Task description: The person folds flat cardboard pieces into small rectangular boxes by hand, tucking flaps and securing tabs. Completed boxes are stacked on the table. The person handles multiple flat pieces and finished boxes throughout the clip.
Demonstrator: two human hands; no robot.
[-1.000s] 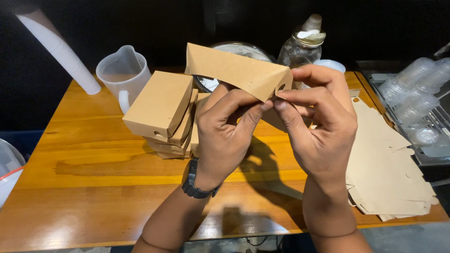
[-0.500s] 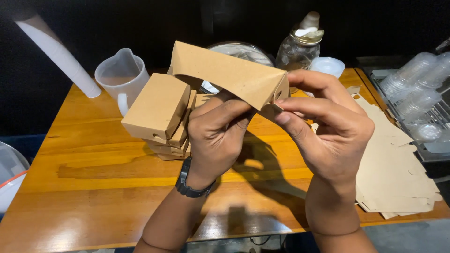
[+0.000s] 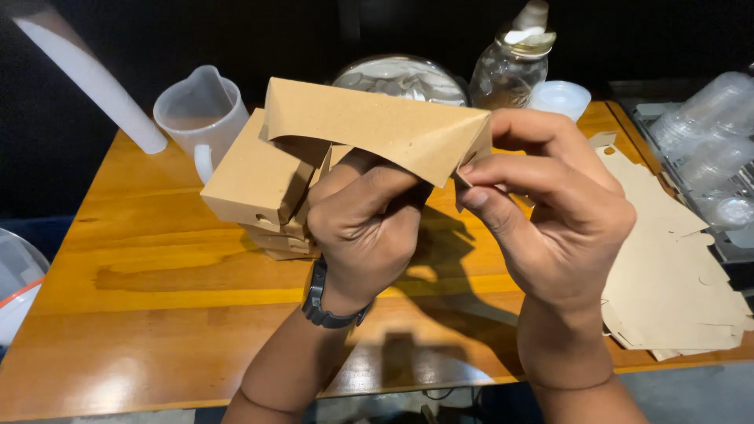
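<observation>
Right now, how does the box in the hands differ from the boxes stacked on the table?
The held box is up in the air, gripped by the left hand and right hand; the stacked boxes rest on the wooden table, untouched. The held box is half-formed, its end flap pinched at the right fingertips; the top stacked box looks fully closed. Both are plain brown cardboard.

Warm overhead light, glare on the table [image 3: 118, 385] at 7 o'clock, dark background, sharp shadows beneath hands.
</observation>
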